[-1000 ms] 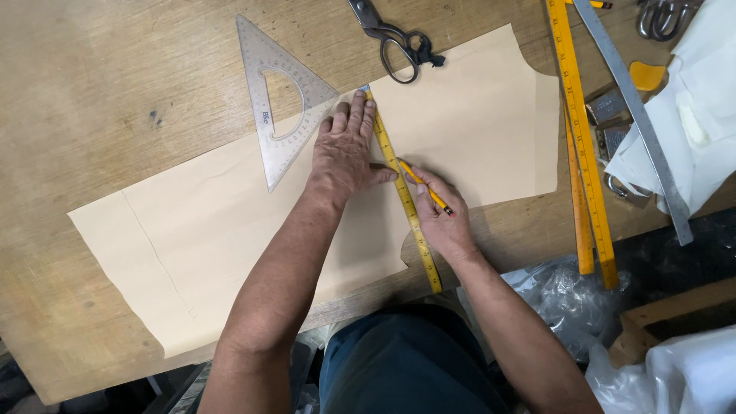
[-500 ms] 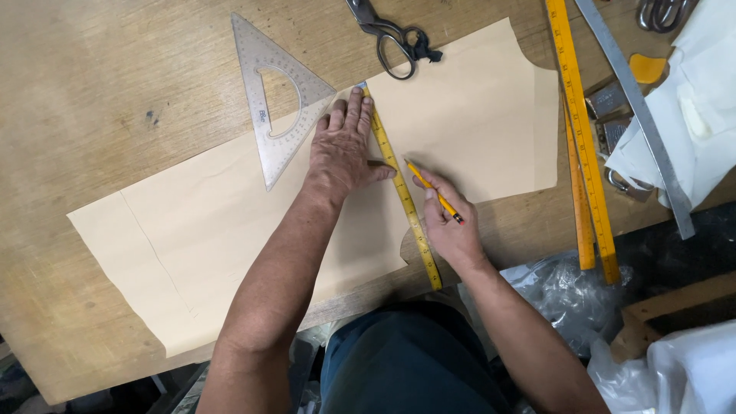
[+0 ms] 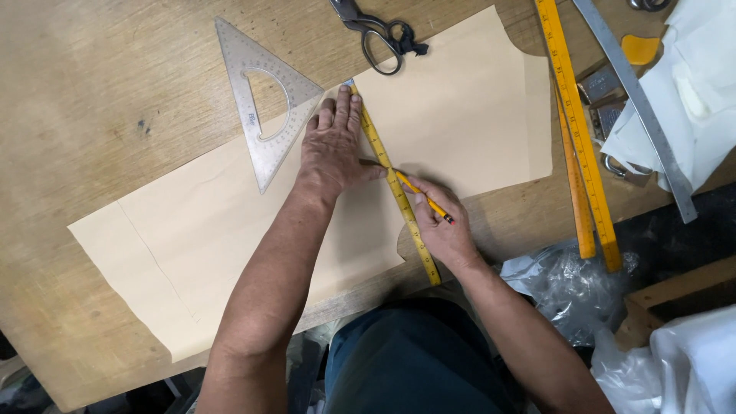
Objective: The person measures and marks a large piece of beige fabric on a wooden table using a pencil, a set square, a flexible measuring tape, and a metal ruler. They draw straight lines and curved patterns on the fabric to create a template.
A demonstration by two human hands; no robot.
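A cream paper pattern piece (image 3: 230,230) lies flat on the wooden table (image 3: 100,92). A yellow ruler (image 3: 418,238) runs diagonally across it. My left hand (image 3: 333,146) lies flat on the paper, fingers together, pressing against the ruler's left edge. My right hand (image 3: 441,222) grips a yellow pencil (image 3: 422,197) whose tip touches the paper beside the ruler, near my left thumb.
A clear triangular set square (image 3: 261,100) rests left of my left hand. Black-handled scissors (image 3: 376,34) lie at the top. Two long yellow rulers (image 3: 579,146), a metal straightedge (image 3: 636,107), white fabric (image 3: 690,84) and clear plastic (image 3: 567,284) sit at the right.
The pencil in my right hand has slid a little up along the ruler toward my left thumb. My left hand stays pressed in place.
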